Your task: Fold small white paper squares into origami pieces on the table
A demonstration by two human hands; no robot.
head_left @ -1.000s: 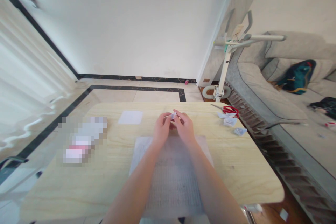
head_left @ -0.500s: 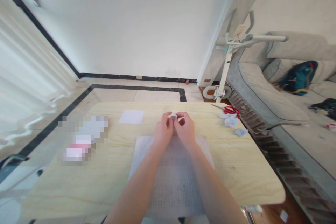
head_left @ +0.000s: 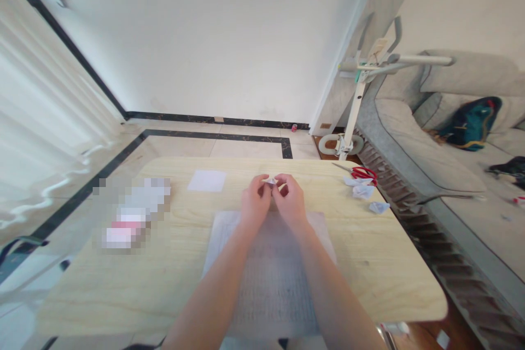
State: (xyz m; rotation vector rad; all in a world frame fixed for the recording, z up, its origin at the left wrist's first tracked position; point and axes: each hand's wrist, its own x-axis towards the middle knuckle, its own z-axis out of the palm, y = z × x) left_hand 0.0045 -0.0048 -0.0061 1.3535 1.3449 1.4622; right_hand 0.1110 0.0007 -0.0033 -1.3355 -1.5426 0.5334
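A small piece of folded white paper [head_left: 270, 181] is pinched between both hands, above the far edge of a large printed sheet [head_left: 279, 279]. My left hand [head_left: 257, 202] is closed on its left side, thumb and fingertips pressed together. From the right, my right hand [head_left: 289, 199] grips the same paper in a like pinch. Much of the paper is hidden behind the fingers, so its full shape cannot be made out. The printed sheet lies flat on the wooden table [head_left: 184, 273] under my wrists and forearms.
A blank white sheet [head_left: 206, 180] lies at the far left of the table. Red-handled scissors [head_left: 364, 175] and several folded paper pieces [head_left: 363, 191] are at the far right. A pixelated patch [head_left: 137, 213] covers something at the left. A grey sofa [head_left: 435, 164] stands beyond the right edge.
The folded paper between my fingertips has spread wider and shows a more pointed shape. Both hands stay in nearly the same place; the view has shifted slightly.
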